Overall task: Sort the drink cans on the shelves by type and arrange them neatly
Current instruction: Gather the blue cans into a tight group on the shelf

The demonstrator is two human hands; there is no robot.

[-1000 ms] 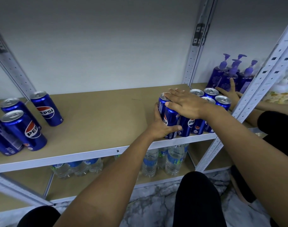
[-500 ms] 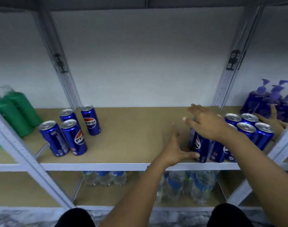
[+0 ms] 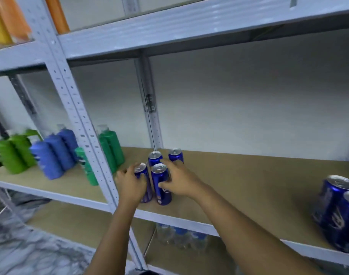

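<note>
Several blue Pepsi cans stand at the left end of the brown shelf board (image 3: 239,179). My left hand (image 3: 130,184) grips the front-left can (image 3: 141,171) from its left side. My right hand (image 3: 177,181) is wrapped around the front-right can (image 3: 160,182), thumb across its front. Two more cans stand upright behind them, one (image 3: 154,157) in the middle and one (image 3: 176,155) to its right. A second group of blue cans (image 3: 338,211) stands at the shelf's right end, cut by the frame edge.
A grey perforated upright (image 3: 78,124) rises just left of my left hand. Beyond it stand green bottles (image 3: 110,147), blue bottles (image 3: 54,153) and more green bottles (image 3: 12,155). Water bottles (image 3: 179,235) sit on the shelf below. A grey shelf beam (image 3: 189,26) runs overhead.
Both hands left the can group on the right and moved left to the group by the upright, where each now grips a front can. The camera view swung left and up.
</note>
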